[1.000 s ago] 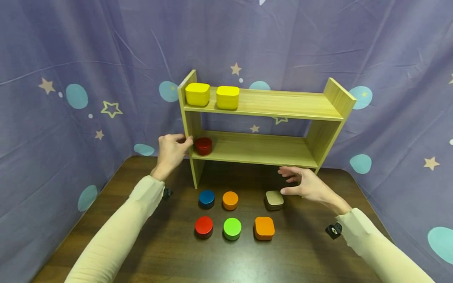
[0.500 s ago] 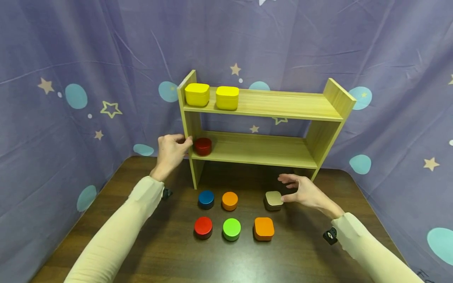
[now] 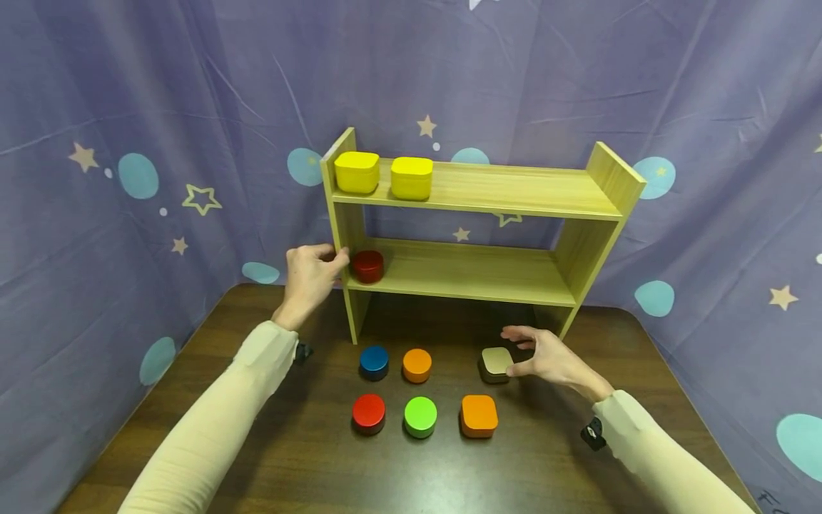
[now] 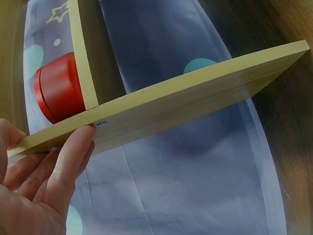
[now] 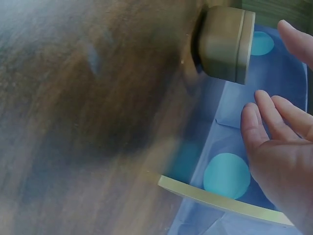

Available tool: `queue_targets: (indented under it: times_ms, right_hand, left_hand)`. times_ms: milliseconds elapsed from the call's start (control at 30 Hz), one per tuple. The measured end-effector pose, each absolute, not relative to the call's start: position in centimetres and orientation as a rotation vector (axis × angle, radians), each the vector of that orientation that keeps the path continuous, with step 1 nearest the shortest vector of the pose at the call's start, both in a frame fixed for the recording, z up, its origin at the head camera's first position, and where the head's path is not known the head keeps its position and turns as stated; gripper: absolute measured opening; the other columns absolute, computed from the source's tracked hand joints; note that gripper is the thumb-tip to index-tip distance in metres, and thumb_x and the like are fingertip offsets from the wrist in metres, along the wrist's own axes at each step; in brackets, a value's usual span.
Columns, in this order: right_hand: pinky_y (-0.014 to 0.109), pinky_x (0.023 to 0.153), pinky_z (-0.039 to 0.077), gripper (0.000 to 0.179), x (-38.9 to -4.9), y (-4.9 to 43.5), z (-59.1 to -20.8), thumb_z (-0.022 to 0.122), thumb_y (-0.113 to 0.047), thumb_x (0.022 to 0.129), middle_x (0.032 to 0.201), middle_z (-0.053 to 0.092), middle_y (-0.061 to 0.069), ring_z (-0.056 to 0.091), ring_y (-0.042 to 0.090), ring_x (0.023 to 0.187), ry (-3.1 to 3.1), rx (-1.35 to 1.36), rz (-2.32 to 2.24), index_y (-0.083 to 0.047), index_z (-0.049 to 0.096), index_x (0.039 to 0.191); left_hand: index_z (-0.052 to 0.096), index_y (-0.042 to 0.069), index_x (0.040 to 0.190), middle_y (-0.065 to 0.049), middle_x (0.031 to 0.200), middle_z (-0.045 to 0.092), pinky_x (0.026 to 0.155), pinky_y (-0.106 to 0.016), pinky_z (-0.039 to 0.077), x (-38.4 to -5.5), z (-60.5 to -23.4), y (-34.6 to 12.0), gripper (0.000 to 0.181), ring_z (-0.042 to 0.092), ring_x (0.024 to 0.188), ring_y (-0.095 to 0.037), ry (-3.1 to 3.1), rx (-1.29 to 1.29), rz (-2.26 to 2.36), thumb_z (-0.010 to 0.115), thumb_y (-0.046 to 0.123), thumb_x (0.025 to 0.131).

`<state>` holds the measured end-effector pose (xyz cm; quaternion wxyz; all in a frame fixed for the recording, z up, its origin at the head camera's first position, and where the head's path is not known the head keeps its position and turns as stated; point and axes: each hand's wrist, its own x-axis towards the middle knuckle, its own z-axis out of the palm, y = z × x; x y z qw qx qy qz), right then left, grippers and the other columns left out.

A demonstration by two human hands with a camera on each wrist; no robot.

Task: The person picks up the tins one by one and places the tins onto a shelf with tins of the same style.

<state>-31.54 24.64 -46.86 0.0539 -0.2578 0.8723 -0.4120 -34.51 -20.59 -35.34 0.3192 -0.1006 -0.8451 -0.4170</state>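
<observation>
Left of centre, the left hand (image 3: pixel 311 275) is staying put, gripping the wooden shelf (image 3: pixel 481 273) by its left side panel, just beside the dark-red tin (image 3: pixel 368 268). Now right of centre: the gold tin (image 3: pixel 496 363) is sitting on the table (image 3: pixel 308 457), and just right of it the right hand (image 3: pixel 547 358) is coming down lower than before, thumb and fingers spreading apart, grasping nothing.

The head camera looks forward and down — the wrist cameras, nearer, also catch the shelf (image 3: pixel 494 273).
</observation>
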Motion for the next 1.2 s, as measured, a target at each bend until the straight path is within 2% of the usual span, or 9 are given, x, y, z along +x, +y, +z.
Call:
queue_targets:
  times_ms: [233,533,833,933,1100,1200]
  right_hand:
    - [0.064,0.115,0.050,0.078,-31.8,24.6,-47.9,0.091,-0.011,0.084,0.150,0.063,0.033,0.062,0.050,0.136,2.625,-0.770,-1.253,0.014,0.055,0.149]
    - [0.061,0.115,0.051,0.075,-32.1,24.4,-48.5,0.090,-0.012,0.084,0.148,0.066,0.031,0.065,0.046,0.133,2.612,-0.748,-1.248,0.013,0.057,0.147]
    - [0.059,0.112,0.055,0.071,-32.0,24.3,-48.7,0.090,-0.013,0.084,0.148,0.066,0.028,0.068,0.042,0.128,2.600,-0.672,-1.223,0.008,0.061,0.146]
    - [0.059,0.109,0.057,0.071,-31.9,24.3,-48.6,0.090,-0.013,0.085,0.148,0.065,0.029,0.068,0.043,0.127,2.597,-0.659,-1.217,0.008,0.061,0.146]
    - [0.056,0.108,0.058,0.071,-31.8,24.2,-48.7,0.090,-0.013,0.084,0.146,0.066,0.030,0.070,0.043,0.125,2.608,-0.664,-1.205,0.008,0.061,0.145]
    - [0.054,0.108,0.058,0.072,-31.8,24.1,-48.8,0.090,-0.012,0.083,0.145,0.068,0.029,0.070,0.042,0.125,2.608,-0.662,-1.204,0.009,0.061,0.145]
  left_hand:
    - [0.068,-0.002,0.058,-0.018,0.064,0.076,0.044,-0.011,0.044,-34.4,-35.4,-20.5,0.043,0.054,0.044,0.011,-2.223,-0.263,-1.097,0.072,0.014,0.098]
    - [0.070,0.000,0.059,-0.017,0.064,0.076,0.045,-0.012,0.048,-34.4,-35.4,-20.5,0.042,0.064,0.046,-0.004,-2.219,-0.265,-1.094,0.073,0.016,0.098]
    - [0.068,0.001,0.057,-0.015,0.062,0.075,0.045,-0.012,0.043,-34.5,-35.4,-20.5,0.044,0.053,0.044,0.011,-2.223,-0.255,-1.067,0.074,0.018,0.098]
    - [0.068,-0.001,0.058,-0.016,0.063,0.075,0.045,-0.012,0.044,-34.4,-35.4,-20.5,0.044,0.060,0.044,0.001,-2.220,-0.254,-1.081,0.074,0.017,0.098]
    - [0.069,-0.003,0.060,-0.018,0.065,0.076,0.045,-0.013,0.049,-34.4,-35.4,-20.4,0.043,0.074,0.051,-0.028,-2.216,-0.257,-1.124,0.073,0.017,0.098]
    - [0.069,-0.001,0.060,-0.018,0.066,0.077,0.045,-0.014,0.051,-34.4,-35.5,-20.4,0.043,0.075,0.052,-0.030,-2.221,-0.254,-1.140,0.072,0.017,0.099]
